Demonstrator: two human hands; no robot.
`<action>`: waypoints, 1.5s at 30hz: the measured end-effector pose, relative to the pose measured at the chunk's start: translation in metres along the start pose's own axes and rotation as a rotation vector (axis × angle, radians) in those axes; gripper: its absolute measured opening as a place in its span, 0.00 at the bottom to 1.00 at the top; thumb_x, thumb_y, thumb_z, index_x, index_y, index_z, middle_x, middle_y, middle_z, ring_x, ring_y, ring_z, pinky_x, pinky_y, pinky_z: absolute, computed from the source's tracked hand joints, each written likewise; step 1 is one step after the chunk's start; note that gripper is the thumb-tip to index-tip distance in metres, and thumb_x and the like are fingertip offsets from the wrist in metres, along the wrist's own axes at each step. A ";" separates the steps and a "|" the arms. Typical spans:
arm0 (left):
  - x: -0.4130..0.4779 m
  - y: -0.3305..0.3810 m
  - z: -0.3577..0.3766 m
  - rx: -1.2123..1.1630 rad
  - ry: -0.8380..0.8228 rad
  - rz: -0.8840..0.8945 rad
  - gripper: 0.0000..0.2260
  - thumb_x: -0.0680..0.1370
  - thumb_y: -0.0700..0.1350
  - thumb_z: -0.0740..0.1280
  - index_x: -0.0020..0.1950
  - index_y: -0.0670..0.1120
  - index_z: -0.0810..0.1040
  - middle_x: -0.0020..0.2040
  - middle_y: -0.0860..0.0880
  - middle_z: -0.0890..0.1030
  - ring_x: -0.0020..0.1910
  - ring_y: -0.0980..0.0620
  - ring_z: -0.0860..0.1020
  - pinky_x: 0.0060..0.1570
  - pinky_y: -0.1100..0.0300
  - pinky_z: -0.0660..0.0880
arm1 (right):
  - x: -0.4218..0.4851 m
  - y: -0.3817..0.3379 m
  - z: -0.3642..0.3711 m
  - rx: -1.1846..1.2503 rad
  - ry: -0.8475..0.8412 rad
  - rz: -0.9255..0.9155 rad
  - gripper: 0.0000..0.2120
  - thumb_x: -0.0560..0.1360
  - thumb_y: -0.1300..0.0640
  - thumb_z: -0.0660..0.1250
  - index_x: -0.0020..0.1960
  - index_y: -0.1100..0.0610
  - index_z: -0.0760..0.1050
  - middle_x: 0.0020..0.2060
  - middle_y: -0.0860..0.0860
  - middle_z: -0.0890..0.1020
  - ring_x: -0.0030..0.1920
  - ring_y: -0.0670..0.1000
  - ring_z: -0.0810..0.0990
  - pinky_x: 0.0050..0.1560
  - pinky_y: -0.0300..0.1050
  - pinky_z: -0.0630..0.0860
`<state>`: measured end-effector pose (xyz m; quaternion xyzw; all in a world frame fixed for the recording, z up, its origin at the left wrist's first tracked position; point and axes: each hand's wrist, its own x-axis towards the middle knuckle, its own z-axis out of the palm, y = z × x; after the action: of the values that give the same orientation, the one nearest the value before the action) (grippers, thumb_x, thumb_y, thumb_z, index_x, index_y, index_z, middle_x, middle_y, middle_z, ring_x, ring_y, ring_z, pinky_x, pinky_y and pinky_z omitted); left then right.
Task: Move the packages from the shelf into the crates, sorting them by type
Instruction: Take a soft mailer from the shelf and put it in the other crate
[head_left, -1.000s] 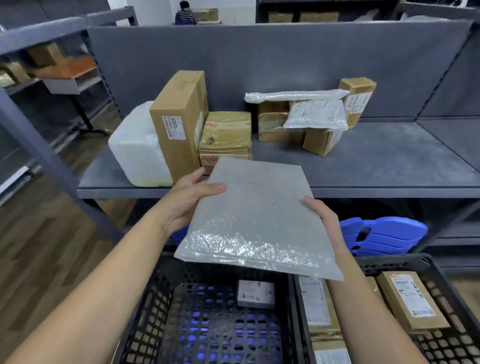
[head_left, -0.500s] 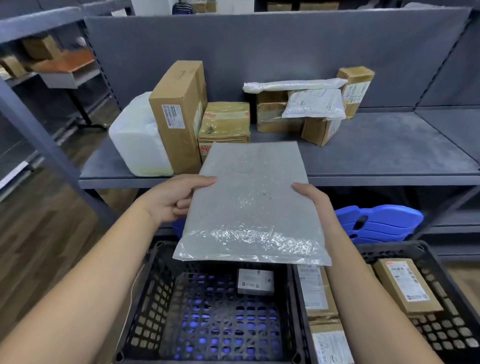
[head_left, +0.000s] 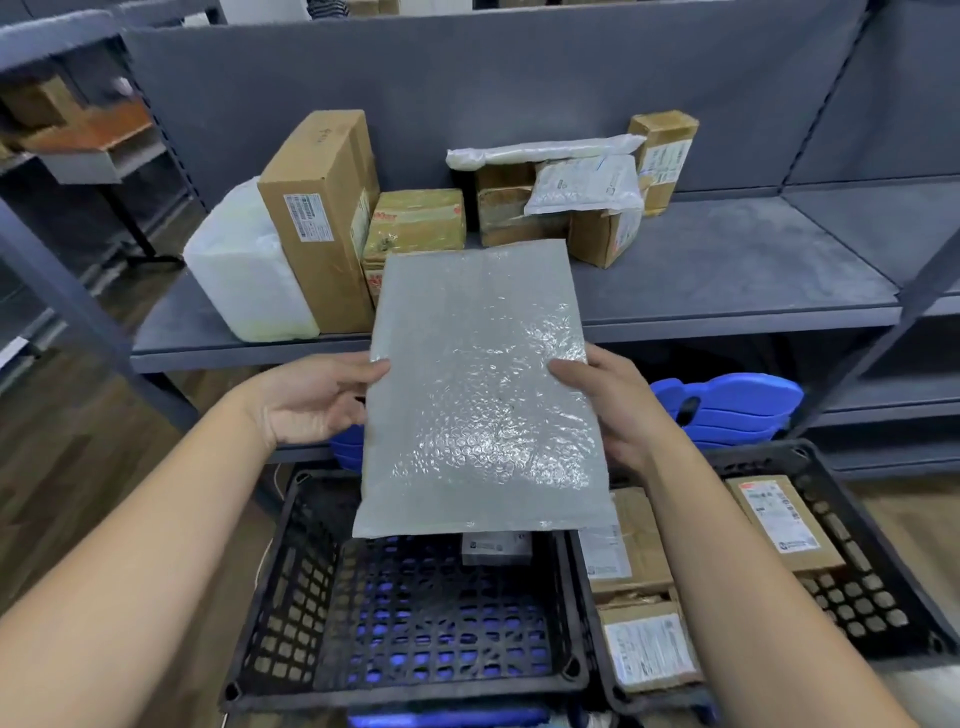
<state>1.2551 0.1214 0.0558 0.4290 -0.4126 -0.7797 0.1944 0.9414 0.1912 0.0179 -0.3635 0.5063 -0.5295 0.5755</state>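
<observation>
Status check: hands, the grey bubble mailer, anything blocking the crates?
Left hand and right hand grip the grey bubble mailer by its sides. Mailer upright above the left crate. Nothing blocking; one small box inside.

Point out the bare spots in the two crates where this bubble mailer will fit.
Left crate: bare mesh floor apart from one small white box at the far wall. Right crate: crowded with cardboard boxes; only mesh strips along its right wall.

Grey backboard (head_left: 519, 78) behind; wood floor (head_left: 78, 467) at left; second rack (head_left: 78, 150) far left, blurred; blue plastic stack (head_left: 737, 400) below right.
</observation>
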 end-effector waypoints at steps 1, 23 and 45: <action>-0.001 -0.003 0.001 -0.055 -0.012 -0.010 0.46 0.53 0.45 0.90 0.70 0.42 0.79 0.60 0.40 0.85 0.31 0.45 0.86 0.21 0.63 0.78 | -0.001 0.002 -0.002 -0.013 0.001 -0.002 0.07 0.80 0.66 0.68 0.57 0.62 0.83 0.49 0.59 0.88 0.46 0.59 0.86 0.51 0.56 0.83; -0.053 -0.032 0.094 0.590 0.775 0.366 0.24 0.83 0.37 0.61 0.77 0.55 0.71 0.68 0.46 0.78 0.52 0.49 0.83 0.40 0.60 0.79 | -0.028 0.051 -0.032 0.231 -0.200 0.343 0.26 0.82 0.61 0.68 0.78 0.47 0.68 0.66 0.54 0.82 0.53 0.52 0.87 0.49 0.48 0.84; -0.003 -0.033 -0.010 0.582 0.302 0.314 0.15 0.77 0.47 0.75 0.61 0.45 0.82 0.56 0.49 0.88 0.55 0.47 0.86 0.54 0.56 0.82 | 0.020 0.052 0.018 0.503 -0.105 0.136 0.33 0.76 0.48 0.71 0.76 0.62 0.72 0.66 0.62 0.82 0.66 0.64 0.82 0.65 0.63 0.78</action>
<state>1.2669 0.1381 0.0279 0.5083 -0.6446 -0.5181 0.2402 0.9703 0.1782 -0.0318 -0.2015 0.3515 -0.5792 0.7074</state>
